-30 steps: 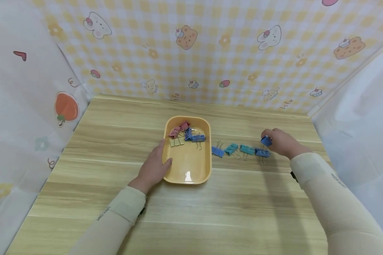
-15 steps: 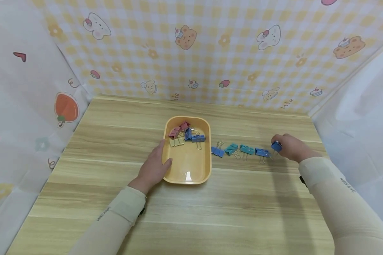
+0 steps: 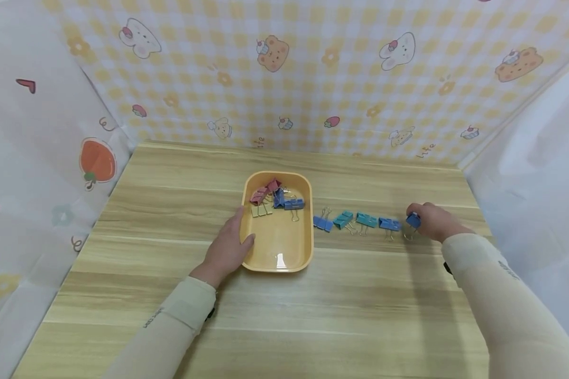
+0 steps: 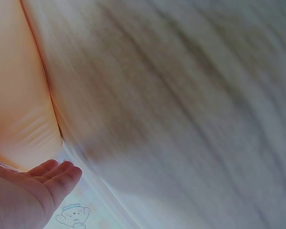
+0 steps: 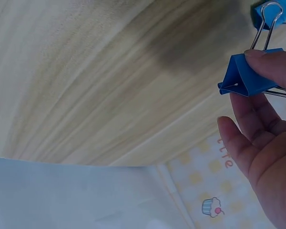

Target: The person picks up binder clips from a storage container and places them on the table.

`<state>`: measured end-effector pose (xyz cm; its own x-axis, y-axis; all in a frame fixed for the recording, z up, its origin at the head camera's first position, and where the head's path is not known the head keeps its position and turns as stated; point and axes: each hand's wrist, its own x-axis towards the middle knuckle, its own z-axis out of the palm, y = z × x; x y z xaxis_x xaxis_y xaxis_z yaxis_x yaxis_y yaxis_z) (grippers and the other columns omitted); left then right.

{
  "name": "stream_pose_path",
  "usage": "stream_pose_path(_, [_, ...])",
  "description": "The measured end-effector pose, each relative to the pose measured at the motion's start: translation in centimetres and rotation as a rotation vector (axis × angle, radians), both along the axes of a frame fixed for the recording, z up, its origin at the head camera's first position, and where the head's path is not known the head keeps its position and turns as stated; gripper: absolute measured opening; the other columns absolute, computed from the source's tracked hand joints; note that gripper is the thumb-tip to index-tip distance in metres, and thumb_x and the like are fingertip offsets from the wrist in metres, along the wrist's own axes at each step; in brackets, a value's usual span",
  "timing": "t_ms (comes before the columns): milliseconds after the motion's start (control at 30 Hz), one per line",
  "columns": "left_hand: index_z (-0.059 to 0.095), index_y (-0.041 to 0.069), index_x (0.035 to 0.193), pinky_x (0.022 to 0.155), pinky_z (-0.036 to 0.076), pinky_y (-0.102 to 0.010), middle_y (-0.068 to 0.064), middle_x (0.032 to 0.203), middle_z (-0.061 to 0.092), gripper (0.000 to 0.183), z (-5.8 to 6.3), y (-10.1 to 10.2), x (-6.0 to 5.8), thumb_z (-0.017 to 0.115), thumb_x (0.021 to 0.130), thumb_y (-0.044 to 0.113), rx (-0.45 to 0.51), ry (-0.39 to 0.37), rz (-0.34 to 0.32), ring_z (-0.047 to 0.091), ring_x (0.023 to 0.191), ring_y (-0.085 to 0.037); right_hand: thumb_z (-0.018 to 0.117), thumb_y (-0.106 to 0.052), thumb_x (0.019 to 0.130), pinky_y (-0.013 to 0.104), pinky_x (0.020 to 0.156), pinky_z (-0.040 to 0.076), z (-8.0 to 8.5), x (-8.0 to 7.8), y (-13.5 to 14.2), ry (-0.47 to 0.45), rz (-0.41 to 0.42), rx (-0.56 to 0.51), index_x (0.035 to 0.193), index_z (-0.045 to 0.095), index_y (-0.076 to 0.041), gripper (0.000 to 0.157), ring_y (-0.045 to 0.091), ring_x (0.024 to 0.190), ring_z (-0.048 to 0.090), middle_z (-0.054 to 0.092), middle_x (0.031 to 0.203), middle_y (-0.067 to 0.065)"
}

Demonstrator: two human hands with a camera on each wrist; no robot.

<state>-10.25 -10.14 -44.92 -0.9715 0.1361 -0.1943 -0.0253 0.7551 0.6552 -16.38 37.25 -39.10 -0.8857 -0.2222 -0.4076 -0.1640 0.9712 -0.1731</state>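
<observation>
In the head view, my left hand (image 3: 223, 247) holds the left side of a yellow plastic tray (image 3: 309, 247), its thumb over the rim and its fingers along the outer wall. Those fingers show beside the tray wall (image 4: 19, 86) in the left wrist view. Inside the tray lie two red binder clips (image 3: 258, 196), blue binder clips (image 3: 293, 204) and a pale yellow one (image 3: 262, 211). My right hand (image 3: 433, 221) pinches a blue binder clip (image 5: 248, 78) between thumb and fingers, at the right end of a row of clips.
Between tray and right hand, a blue clip (image 3: 323, 223), two teal clips (image 3: 343, 219) and another blue clip (image 3: 389, 224) lie in a row on the wooden table (image 3: 284, 326). A patterned yellow-checked sheet (image 3: 313, 79) stands behind the table, with white sheets at both sides.
My right hand has moved the blue binder clip rightward from above the row's last blue clip and lowered it beside that clip. The left hand and tray have stayed put.
</observation>
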Motion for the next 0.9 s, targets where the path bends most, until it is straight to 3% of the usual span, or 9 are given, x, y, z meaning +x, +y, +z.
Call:
stream_pose_path(200, [0.007,0.010,0.156,0.113,0.026,-0.054,-0.023,0.155,0.024,0.078,0.1,0.0,0.1,0.052,0.097,0.031,0.009,-0.005,0.006,0.027,0.141,-0.040,0.060,0.010,0.083,0.055,0.078,0.049,-1.2,-0.1,0.3,0.021,0.007,0.001,0.118,0.056,0.002,0.036,0.041,0.091,0.058,0.057,0.101,0.030])
stream_pose_path(900, [0.008,0.008,0.156,0.113,0.027,-0.054,-0.024,0.154,0.026,0.078,0.0,0.0,0.1,0.053,0.096,0.030,-0.002,0.019,0.005,0.028,0.141,-0.040,0.062,0.004,0.086,0.057,0.076,0.049,-3.1,-0.4,0.3,0.022,-0.004,-0.001,0.116,0.058,-0.004,0.032,0.037,0.084,0.058,0.057,0.101,0.028])
